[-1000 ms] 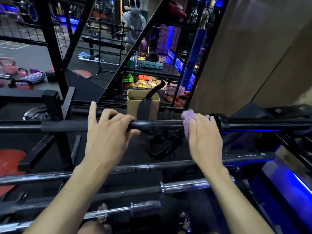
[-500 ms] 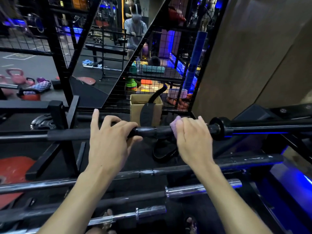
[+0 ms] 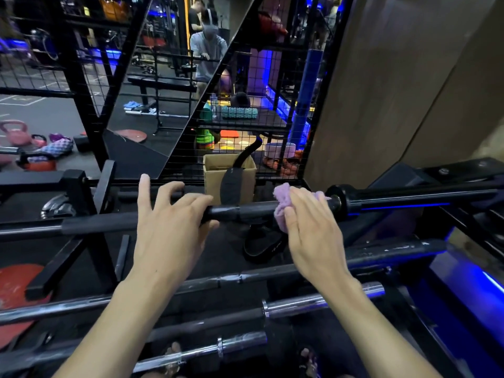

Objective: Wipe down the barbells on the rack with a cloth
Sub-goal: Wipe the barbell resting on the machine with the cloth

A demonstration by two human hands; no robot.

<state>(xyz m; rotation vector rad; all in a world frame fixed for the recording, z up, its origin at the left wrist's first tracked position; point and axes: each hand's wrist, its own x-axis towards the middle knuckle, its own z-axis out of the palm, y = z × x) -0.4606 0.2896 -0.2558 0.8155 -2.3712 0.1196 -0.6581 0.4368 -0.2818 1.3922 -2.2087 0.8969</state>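
At the far left, pink kettlebells (image 3: 17, 133) sit on the floor behind the wire mesh, partly screened by it, and a red plate (image 3: 16, 290) is cut off by the frame edge. The top barbell (image 3: 251, 212) runs across the black rack (image 3: 90, 230); its left end leaves the picture and its dark sleeve is dim, so surface detail is hard to make out. The left hand (image 3: 169, 227) curls over this bar from above, thumb under it, index finger lifted straight; it grasps the bar. Behind the gap between the hands stands a cardboard box (image 3: 215, 173), half hidden by a black strap (image 3: 231, 186); any print on the strap is too blurred to read. The right hand (image 3: 311, 230) lies over a lilac cloth (image 3: 282, 205), fingers nearly straight and pressing it onto the bar just left of the collar (image 3: 336, 199); only the cloth's edges show past the fingers. Below, 4 more barbells (image 3: 300, 304) lie on the rack, crossed and partly covered by both forearms. Toes show faintly at the bottom edge. On the right, a brown wall panel (image 3: 395, 91) and blue light strips.
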